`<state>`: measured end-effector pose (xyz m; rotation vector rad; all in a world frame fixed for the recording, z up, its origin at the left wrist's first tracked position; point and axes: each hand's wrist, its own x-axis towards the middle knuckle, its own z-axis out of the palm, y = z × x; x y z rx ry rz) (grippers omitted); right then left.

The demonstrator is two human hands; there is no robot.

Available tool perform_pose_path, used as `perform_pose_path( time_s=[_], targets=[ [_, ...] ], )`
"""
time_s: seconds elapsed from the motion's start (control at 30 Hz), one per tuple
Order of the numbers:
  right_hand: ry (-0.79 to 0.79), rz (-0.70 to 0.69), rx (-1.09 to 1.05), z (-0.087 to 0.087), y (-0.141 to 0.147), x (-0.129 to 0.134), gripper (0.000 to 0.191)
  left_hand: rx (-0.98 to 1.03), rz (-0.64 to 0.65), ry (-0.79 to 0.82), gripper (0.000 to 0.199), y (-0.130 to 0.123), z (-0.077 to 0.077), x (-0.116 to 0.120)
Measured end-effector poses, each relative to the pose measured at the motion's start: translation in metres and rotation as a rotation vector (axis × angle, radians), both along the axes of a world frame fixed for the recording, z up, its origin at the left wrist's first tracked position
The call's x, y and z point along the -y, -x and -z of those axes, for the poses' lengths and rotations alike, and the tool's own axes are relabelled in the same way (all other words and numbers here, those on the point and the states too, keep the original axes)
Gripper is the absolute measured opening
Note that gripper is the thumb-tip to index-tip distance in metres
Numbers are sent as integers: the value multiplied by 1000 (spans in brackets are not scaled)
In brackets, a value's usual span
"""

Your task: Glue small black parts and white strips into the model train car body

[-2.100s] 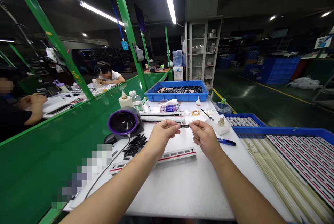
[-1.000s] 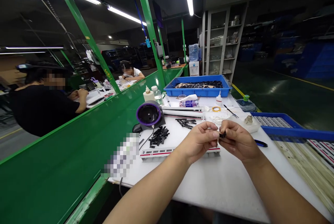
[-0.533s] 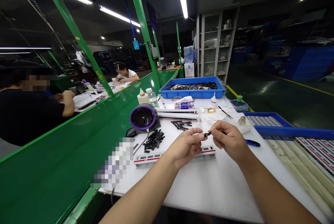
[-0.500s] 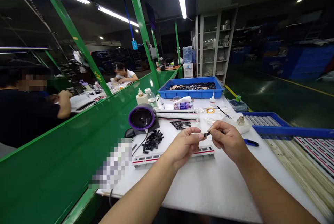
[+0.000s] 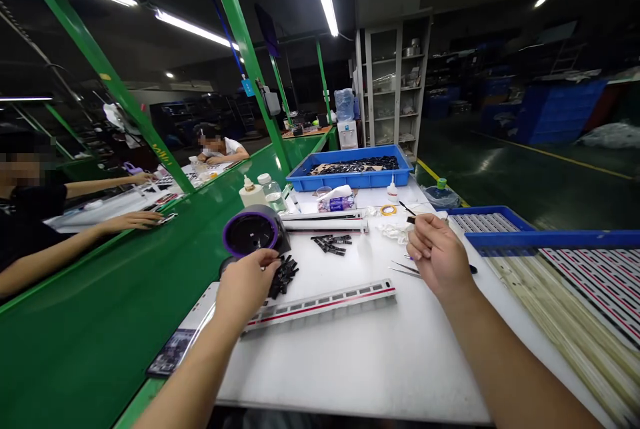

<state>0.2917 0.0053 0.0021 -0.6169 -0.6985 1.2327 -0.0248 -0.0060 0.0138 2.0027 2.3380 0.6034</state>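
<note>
My left hand [image 5: 249, 284] is over the pile of small black plastic pieces [image 5: 285, 274], beside the round fan-like device [image 5: 253, 230] with a purple rim. Its thumb and fingertips are pinched together; what is between them is hidden. Raised over the right side of the table, my right hand [image 5: 440, 252] has its fingers curled around a small black piece [image 5: 411, 220] whose end sticks out to the left. A white model train car shell [image 5: 320, 306] with a red stripe and window openings lies between my hands.
Tweezers [image 5: 406, 270] lie by my right hand. Farther back are black pieces [image 5: 333, 242], two long white shells [image 5: 325, 222], yellow tape [image 5: 388, 210], bottles [image 5: 273, 192] and a blue tray [image 5: 350, 179]. Striped shells [image 5: 595, 289] fill the right side. A co-worker's hand [image 5: 133, 221] rests left.
My hands have parted: the left moved left and down to the black pile, while the right keeps a black piece. The view has turned right. A co-worker's arms now reach forward.
</note>
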Motion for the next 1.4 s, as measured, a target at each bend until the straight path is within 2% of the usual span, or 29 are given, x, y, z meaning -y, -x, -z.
perform_pose_path(
  time_s=[0.07,0.17,0.3,0.4,0.5,0.53,0.63,0.67,0.73,0.8,0.87,0.97,1.1,1.2,1.33,1.4],
  targets=[
    [102,76,-32,1,-1,-4,22,-58,5,74,24,20,4,-4],
    [199,77,-15,8,4,-8,24,-101,49,109,22,28,10,-6],
    [225,-8,11,12,7,-9,24,-140,49,111,24,25,14,-10],
    [221,-67,13,12,5,-9,25,-157,-6,90,25,20,9,-8],
    [219,-108,6,12,4,-9,24,-145,15,30,29,-3,3,8],
    [217,-118,4,12,4,-9,24,-118,113,-5,30,-16,2,15],
    [194,-103,0,13,6,-8,22,-99,641,47,39,-65,10,40],
    [187,-98,7,13,6,-8,22,-148,744,67,46,-80,14,46],
    [181,-137,45,13,5,-6,23,-257,808,80,58,-105,25,53],
    [175,-256,120,12,4,-5,22,-354,777,71,59,-118,35,52],
    [150,-400,205,10,4,-2,21,-424,745,61,54,-121,41,46],
    [101,-550,322,8,4,2,19,-484,721,44,49,-111,43,41],
    [70,-604,482,8,7,5,19,-527,657,16,51,-85,36,46],
    [54,-538,720,12,12,5,14,-558,590,14,48,-65,32,54],
    [-19,-235,1237,20,22,6,9,-558,540,49,46,-51,34,60],
    [-80,-185,1379,22,28,9,12,-545,531,73,43,-50,37,61]
  ],
)
